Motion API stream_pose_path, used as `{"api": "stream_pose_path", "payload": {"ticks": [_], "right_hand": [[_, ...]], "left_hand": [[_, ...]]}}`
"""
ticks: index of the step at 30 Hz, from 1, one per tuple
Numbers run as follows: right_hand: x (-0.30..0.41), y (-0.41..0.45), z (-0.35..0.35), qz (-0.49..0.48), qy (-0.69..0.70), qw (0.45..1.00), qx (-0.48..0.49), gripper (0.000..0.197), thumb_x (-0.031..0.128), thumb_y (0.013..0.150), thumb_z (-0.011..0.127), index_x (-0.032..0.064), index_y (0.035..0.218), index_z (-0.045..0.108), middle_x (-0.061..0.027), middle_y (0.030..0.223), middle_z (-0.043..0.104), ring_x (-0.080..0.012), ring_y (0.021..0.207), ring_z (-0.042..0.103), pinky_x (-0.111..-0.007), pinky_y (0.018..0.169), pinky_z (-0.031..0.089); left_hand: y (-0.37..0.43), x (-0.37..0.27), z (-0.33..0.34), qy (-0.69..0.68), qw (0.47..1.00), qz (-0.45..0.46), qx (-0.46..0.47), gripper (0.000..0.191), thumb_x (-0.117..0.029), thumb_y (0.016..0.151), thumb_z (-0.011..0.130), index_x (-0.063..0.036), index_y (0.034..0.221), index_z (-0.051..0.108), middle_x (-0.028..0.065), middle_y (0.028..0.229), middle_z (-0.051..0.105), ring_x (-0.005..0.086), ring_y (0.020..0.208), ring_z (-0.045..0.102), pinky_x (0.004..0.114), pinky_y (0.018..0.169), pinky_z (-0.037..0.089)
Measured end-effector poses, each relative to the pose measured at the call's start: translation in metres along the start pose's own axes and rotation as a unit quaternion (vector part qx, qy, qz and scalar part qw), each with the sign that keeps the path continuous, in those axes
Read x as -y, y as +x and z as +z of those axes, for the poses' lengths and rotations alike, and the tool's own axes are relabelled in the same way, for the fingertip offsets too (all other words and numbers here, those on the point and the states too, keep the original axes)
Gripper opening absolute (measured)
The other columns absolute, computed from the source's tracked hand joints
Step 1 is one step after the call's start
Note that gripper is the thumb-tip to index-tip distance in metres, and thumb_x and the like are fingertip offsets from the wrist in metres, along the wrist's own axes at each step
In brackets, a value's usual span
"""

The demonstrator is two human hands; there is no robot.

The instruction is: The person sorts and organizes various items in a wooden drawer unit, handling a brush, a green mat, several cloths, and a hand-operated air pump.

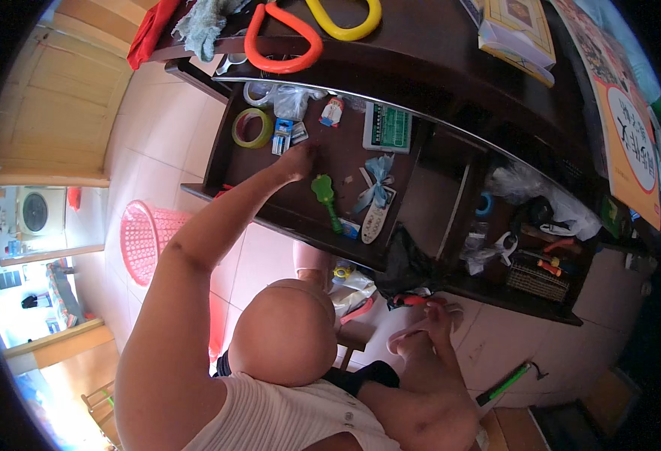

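Note:
My left hand point(298, 162) reaches into an open dark wooden drawer point(330, 160), just right of a blister pack of batteries point(282, 136). Its fingers are in shadow, so I cannot see whether they hold anything. Around it lie a roll of yellowish tape point(252, 128), a small red-and-white packet point(332, 111), a green plastic hairbrush-shaped item point(325, 194), a white remote control point(377, 220) with a blue ribbon bow point(379, 179), and a green-and-clear case point(387, 128). Low beside my slippered foot, my right hand point(439, 324) is near a red object point(412, 300); its grip is unclear.
A second open drawer point(533, 301) holds screwdrivers point(549, 267), scissors point(505, 248) and plastic bags point(567, 208). Between the drawers hangs a black bag point(404, 262). A pink basket point(139, 242) and a green hand pump point(505, 384) are on the tiled floor. Orange point(282, 65) and yellow loops lie above.

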State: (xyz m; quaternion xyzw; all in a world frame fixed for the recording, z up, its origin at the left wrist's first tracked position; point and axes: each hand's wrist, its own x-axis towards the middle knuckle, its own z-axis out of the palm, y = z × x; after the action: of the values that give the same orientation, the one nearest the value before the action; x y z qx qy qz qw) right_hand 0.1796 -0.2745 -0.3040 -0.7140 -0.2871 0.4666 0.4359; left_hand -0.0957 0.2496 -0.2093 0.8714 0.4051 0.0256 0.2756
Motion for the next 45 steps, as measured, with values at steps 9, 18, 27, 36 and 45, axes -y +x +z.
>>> {"api": "stream_pose_path", "payload": {"ticks": [9, 18, 27, 36, 45], "right_hand": [[0.029, -0.007, 0.001, -0.01, -0.044, 0.999, -0.023, 0.017, 0.008, 0.088, 0.053, 0.002, 0.102, 0.058, -0.0058, 0.079, 0.058, -0.0134, 0.073, 0.054, -0.026, 0.07, 0.046], [-0.003, -0.002, -0.009, 0.004, -0.12, 0.992, -0.043, 0.017, 0.01, 0.089, 0.05, 0.001, 0.101, 0.057, -0.0113, 0.082, 0.063, -0.0175, 0.075, 0.06, -0.029, 0.071, 0.048], [-0.01, -0.004, -0.009, 0.039, 0.01, 0.998, -0.054, 0.015, 0.002, 0.086, 0.051, 0.0014, 0.1, 0.057, -0.0097, 0.079, 0.062, -0.0165, 0.074, 0.059, -0.028, 0.069, 0.048], [-0.012, -0.002, -0.003, -0.036, -0.161, 0.986, -0.024, 0.014, 0.009, 0.085, 0.051, 0.0005, 0.092, 0.06, -0.0159, 0.082, 0.063, -0.0296, 0.076, 0.061, -0.04, 0.07, 0.048], [0.0, -0.008, -0.008, -0.075, -0.153, 0.985, -0.03, 0.02, -0.004, 0.082, 0.055, 0.0028, 0.101, 0.058, -0.0034, 0.081, 0.057, -0.0114, 0.074, 0.054, -0.024, 0.069, 0.046]], "left_hand": [[0.009, -0.061, -0.028, -0.001, 0.994, -0.064, -0.085, 0.037, -0.035, 0.087, 0.054, -0.0089, 0.112, 0.046, 0.0142, 0.091, 0.061, 0.03, 0.085, 0.062, 0.042, 0.066, 0.051], [0.008, -0.046, -0.048, 0.276, 0.946, -0.158, -0.065, 0.05, -0.051, 0.081, 0.054, -0.0087, 0.107, 0.054, 0.0143, 0.1, 0.06, 0.0291, 0.084, 0.064, 0.042, 0.067, 0.051], [0.02, -0.079, -0.085, 0.137, 0.968, -0.203, -0.056, 0.045, -0.05, 0.084, 0.05, -0.0085, 0.091, 0.066, 0.0167, 0.083, 0.065, 0.0329, 0.082, 0.063, 0.042, 0.067, 0.05], [0.074, -0.073, -0.156, 0.251, 0.927, 0.061, -0.271, 0.018, -0.014, 0.077, 0.059, -0.005, 0.093, 0.062, 0.019, 0.096, 0.062, 0.0356, 0.086, 0.061, 0.044, 0.073, 0.049], [0.016, -0.116, -0.16, -0.13, 0.967, 0.009, -0.22, 0.013, -0.011, 0.085, 0.058, -0.0032, 0.094, 0.063, 0.006, 0.071, 0.062, 0.0132, 0.062, 0.058, 0.027, 0.059, 0.046]]}}
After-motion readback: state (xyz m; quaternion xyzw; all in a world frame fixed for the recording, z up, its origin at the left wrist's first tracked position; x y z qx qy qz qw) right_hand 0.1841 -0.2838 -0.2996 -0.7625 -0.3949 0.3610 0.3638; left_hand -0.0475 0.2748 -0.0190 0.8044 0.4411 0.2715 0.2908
